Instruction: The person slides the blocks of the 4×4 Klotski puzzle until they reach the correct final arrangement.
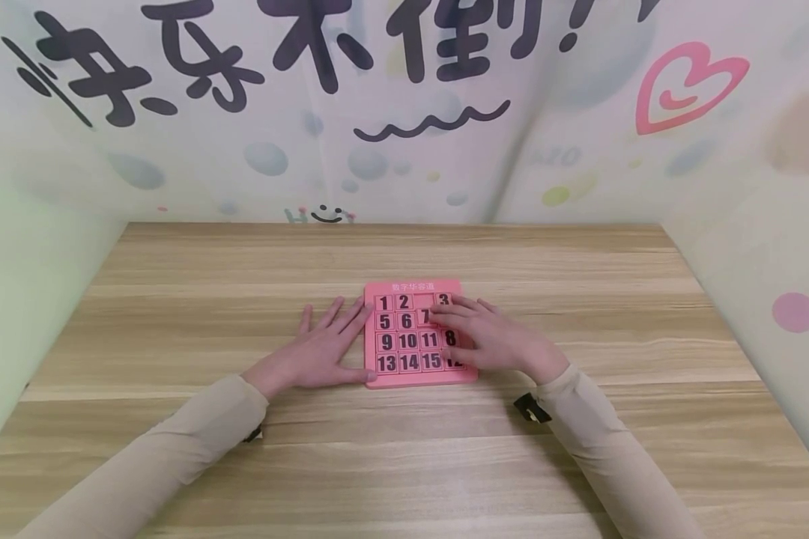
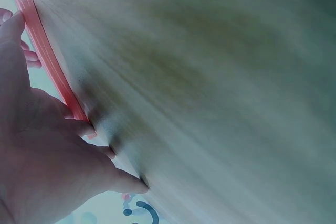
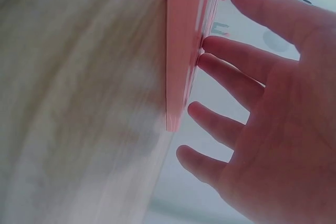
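Observation:
A pink sliding number puzzle [image 1: 411,379] lies flat on the wooden table, its tiles printed with black numbers. My left hand [image 1: 320,348] is spread along its left side, the thumb at the lower left corner and fingertips at the upper left edge. The left wrist view shows those fingers against the frame's side wall. From the right, my right hand [image 1: 488,335] reaches over the right column, partly covering its tiles. Its fingertips touch the face near the tile marked 7 [image 1: 425,317], which sits slightly higher than its row. Above that tile is a gap [image 1: 422,300] in the top row.
The wood-grain table [image 1: 404,464] stretches around the puzzle on all sides. A printed white wall [image 1: 404,172] with large dark characters stands along its back edge. Pale walls close off the left and right. A black strap piece [image 1: 532,408] hangs by the right cuff.

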`<state>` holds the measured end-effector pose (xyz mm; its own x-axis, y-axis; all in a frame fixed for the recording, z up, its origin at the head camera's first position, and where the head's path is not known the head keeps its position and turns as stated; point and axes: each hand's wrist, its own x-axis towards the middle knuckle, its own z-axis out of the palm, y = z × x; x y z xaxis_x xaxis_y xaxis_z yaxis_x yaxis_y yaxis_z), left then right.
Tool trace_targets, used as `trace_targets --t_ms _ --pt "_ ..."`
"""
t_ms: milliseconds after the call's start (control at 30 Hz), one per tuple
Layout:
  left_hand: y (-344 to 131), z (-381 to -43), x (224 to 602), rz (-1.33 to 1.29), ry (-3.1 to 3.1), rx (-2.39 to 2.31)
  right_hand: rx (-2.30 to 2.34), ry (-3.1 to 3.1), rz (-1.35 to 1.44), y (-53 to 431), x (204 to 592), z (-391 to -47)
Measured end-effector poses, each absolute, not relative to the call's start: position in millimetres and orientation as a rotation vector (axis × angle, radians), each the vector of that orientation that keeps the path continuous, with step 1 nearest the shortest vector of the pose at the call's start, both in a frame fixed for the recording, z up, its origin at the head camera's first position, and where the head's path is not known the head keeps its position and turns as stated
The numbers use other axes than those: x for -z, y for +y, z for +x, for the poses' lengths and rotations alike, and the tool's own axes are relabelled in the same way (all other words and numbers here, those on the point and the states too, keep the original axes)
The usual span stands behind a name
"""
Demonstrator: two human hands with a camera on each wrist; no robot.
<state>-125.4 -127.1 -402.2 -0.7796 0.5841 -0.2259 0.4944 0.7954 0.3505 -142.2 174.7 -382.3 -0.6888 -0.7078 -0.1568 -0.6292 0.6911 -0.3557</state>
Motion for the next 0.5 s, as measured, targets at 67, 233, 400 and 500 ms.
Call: trace_targets --t_ms 67,233,400,500 --pt "-127.0 -125.4 402.0 0.822 2.661 -0.391 0.403 2.62 -1.062 174.7 381.9 -141.4" --pt "-127.0 -125.5 402.1 0.825 2.659 -0.391 0.416 2.613 -1.057 174.7 380.4 -139.5" --pt "-127.0 -125.5 402.3 0.826 2.663 -0.382 0.428 2.611 -1.076 175.5 382.3 -139.6" --pt "-127.0 -125.6 402.5 0.829 2.664 -0.374 0.441 2.608 -1.088 175.6 382.0 -139.1"
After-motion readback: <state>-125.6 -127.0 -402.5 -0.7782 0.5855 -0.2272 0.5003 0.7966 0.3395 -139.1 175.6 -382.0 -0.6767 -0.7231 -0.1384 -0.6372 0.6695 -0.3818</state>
